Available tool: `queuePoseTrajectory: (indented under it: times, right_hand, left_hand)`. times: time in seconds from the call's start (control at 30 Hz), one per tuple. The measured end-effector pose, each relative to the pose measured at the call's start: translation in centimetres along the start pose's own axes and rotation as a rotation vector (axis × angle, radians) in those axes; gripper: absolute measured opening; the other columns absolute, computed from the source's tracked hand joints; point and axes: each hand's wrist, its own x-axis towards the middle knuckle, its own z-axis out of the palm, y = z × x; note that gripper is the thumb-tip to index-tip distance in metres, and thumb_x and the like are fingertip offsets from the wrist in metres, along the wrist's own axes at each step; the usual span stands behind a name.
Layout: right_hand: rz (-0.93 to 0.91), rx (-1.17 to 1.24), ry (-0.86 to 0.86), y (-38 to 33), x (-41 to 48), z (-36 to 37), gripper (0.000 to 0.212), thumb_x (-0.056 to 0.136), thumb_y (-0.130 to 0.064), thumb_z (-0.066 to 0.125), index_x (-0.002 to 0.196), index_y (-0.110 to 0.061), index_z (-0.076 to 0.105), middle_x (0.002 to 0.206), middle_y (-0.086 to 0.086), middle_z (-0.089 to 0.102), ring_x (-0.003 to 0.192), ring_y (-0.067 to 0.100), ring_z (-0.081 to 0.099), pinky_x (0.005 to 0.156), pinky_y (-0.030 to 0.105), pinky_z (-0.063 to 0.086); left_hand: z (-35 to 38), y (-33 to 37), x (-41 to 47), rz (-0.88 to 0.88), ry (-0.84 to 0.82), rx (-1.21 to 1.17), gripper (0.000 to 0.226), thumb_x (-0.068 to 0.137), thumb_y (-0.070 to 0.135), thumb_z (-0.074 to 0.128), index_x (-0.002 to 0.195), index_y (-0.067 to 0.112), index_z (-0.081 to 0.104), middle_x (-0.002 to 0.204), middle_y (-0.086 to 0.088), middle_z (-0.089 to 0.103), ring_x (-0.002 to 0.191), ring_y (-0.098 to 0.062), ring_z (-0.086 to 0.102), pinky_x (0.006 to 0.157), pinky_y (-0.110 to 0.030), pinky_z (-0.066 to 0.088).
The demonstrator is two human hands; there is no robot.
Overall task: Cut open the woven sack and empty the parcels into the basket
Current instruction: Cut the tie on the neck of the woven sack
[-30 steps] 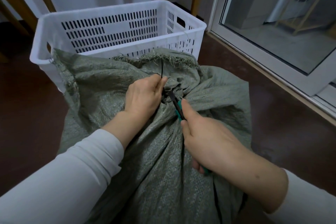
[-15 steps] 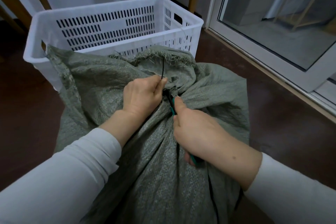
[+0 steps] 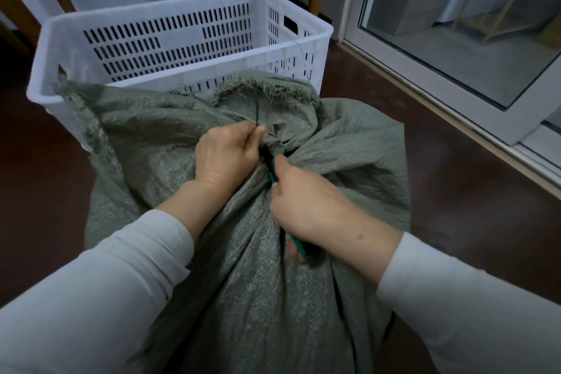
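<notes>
Left hand: knuckles up, fingers curled, thumb and forefinger pinched at the far tip.
Right hand: closed in a fist, thumb extended toward the left hand, just beside it.
Sleeves: white, both forearms angled inward from the near corners.

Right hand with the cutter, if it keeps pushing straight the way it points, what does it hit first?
The right hand points its cutter up at the sack's tied neck, so it would probably meet that bunched cloth first. The left hand sits very close beside; depth is unclear.
</notes>
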Motion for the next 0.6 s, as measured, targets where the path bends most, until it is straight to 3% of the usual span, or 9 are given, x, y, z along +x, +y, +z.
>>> queuePoseTrajectory:
  times: [0.13,0.37,0.5,0.6]
  right_hand:
    - [-0.038,-0.045,-0.034,0.2,-1.9,0.8,0.064,0.097,-0.022,0.038,0.152,-0.012,0.006,0.123,0.021,0.058,0.111,0.034,0.056,0.073,0.030,0.032]
    - [0.044,0.014,-0.021,-0.1,0.6,0.5,0.060,0.094,-0.018,0.039,0.148,-0.007,0.017,0.130,0.021,0.054,0.119,0.034,0.052,0.076,0.030,0.032]
    - [-0.023,-0.041,-0.040,0.0,-0.6,1.3,0.064,0.096,-0.021,0.038,0.150,-0.008,0.008,0.126,0.023,0.056,0.116,0.035,0.054,0.075,0.031,0.032]
    - [-0.019,-0.056,-0.031,0.3,-1.1,1.1,0.064,0.095,-0.020,0.037,0.151,-0.010,0.007,0.129,0.023,0.054,0.118,0.034,0.053,0.081,0.033,0.039]
  left_hand:
    - [0.0,-0.4,0.2,-0.117,-0.038,-0.025,0.043,0.092,0.043,0.050,0.076,0.007,0.067,0.071,-0.022,0.067,0.075,-0.039,0.064,0.065,-0.042,0.050]
    - [0.5,-0.1,-0.7,0.087,0.000,-0.034,0.048,0.087,0.041,0.043,0.063,0.004,0.063,0.054,-0.023,0.061,0.052,-0.041,0.061,0.048,-0.039,0.048]
    - [0.5,-0.9,-0.1,-0.052,-0.005,-0.067,0.049,0.087,0.041,0.043,0.069,0.001,0.065,0.064,-0.025,0.065,0.066,-0.040,0.064,0.060,-0.043,0.051]
    - [0.5,-0.3,-0.5,-0.016,-0.017,-0.095,0.047,0.087,0.040,0.044,0.068,0.002,0.064,0.064,-0.024,0.065,0.066,-0.040,0.064,0.061,-0.042,0.051]
